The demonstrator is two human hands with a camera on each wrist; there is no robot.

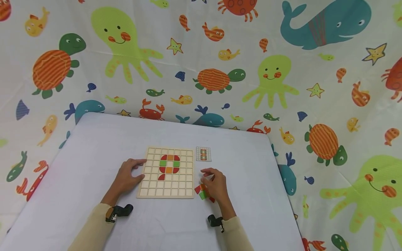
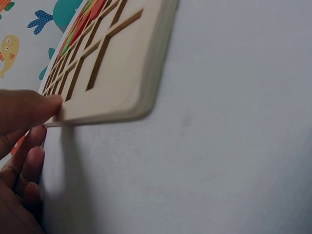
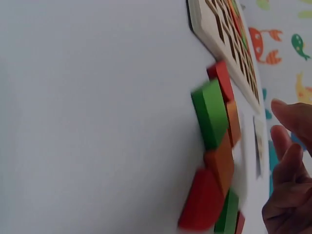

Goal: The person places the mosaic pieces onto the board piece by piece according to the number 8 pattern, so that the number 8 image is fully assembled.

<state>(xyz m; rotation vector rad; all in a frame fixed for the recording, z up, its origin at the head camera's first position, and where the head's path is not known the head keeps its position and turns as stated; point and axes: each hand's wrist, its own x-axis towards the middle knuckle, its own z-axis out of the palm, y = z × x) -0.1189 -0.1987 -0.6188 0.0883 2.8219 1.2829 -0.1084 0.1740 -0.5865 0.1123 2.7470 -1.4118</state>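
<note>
A wooden grid board (image 1: 154, 191) lies on the table, with red, orange and green pieces (image 1: 169, 170) set in a ring and one red piece (image 1: 161, 177) below its left side. My left hand (image 1: 126, 177) is at the board's left edge; in the left wrist view its thumb (image 2: 46, 108) rests on the rim. Right of the board, my right hand (image 1: 216, 184) is held over a small heap of loose blocks (image 1: 202, 193). Its thumb and fingers are apart, and I see nothing between them. The hand hides part of the heap.
A small pattern card (image 1: 203, 154) with a coloured figure on a grid lies off the board's upper right. White cloth covers the table (image 1: 251, 167). Behind it hangs a curtain (image 1: 188, 42) printed with sea animals.
</note>
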